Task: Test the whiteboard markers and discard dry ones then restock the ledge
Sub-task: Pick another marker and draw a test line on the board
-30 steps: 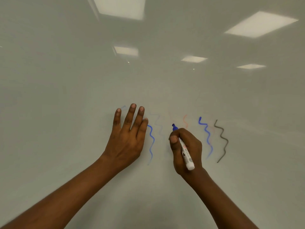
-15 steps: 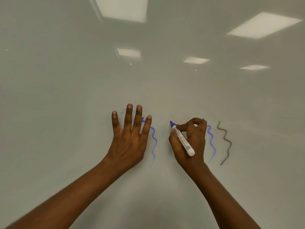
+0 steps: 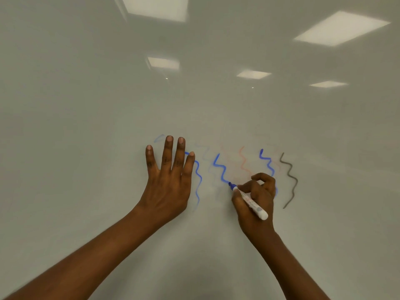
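Observation:
My right hand (image 3: 256, 197) grips a white marker with a blue tip (image 3: 249, 200), and the tip touches the whiteboard (image 3: 86, 126) at the lower end of a fresh blue squiggle (image 3: 219, 167). My left hand (image 3: 168, 176) lies flat on the board with its fingers straight and spread. Other test squiggles mark the board: a blue one (image 3: 198, 180) beside my left hand, a faint orange one (image 3: 243, 161), another blue one (image 3: 267, 162) and a dark grey one (image 3: 290, 180) on the right. The ledge is out of view.
The glossy board fills the view and mirrors several ceiling light panels (image 3: 341, 28). Faint, pale blue traces (image 3: 160, 137) show above my left fingers.
My right hand has drawn a new blue squiggle downward between the left blue line and the orange one. My left hand has stayed flat on the board.

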{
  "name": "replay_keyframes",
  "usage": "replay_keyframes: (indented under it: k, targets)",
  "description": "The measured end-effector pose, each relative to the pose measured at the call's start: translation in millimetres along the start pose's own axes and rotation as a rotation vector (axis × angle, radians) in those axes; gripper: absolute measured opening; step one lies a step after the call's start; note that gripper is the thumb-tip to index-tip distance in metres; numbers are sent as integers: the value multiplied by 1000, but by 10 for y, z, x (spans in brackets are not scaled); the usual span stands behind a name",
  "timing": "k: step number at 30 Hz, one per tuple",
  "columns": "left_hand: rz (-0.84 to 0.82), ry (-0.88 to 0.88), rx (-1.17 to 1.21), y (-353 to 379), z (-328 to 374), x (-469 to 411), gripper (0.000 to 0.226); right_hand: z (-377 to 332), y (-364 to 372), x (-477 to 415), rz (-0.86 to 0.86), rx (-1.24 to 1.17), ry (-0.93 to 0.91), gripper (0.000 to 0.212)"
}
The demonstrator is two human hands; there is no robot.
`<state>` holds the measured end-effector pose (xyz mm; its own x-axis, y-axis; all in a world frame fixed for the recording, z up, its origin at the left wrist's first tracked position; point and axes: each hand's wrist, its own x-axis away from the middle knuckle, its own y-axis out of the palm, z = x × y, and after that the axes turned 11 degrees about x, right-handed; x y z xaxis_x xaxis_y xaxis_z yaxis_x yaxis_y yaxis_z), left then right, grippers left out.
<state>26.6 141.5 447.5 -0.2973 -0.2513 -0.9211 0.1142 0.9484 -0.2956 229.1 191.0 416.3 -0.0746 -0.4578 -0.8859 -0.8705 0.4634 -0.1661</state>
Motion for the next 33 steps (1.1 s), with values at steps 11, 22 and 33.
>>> replay_keyframes:
  k: [11, 22, 33]
  targets:
    - [-3, 10, 371, 3, 244, 160, 58, -360, -278, 504, -187, -37, 144, 19]
    - [195, 161, 802, -202, 370, 263, 74, -841, -322, 596, -264, -233, 74, 18]
    - [-201, 35, 785, -422, 427, 385, 47, -812, -339, 589, -368, -387, 38, 24]
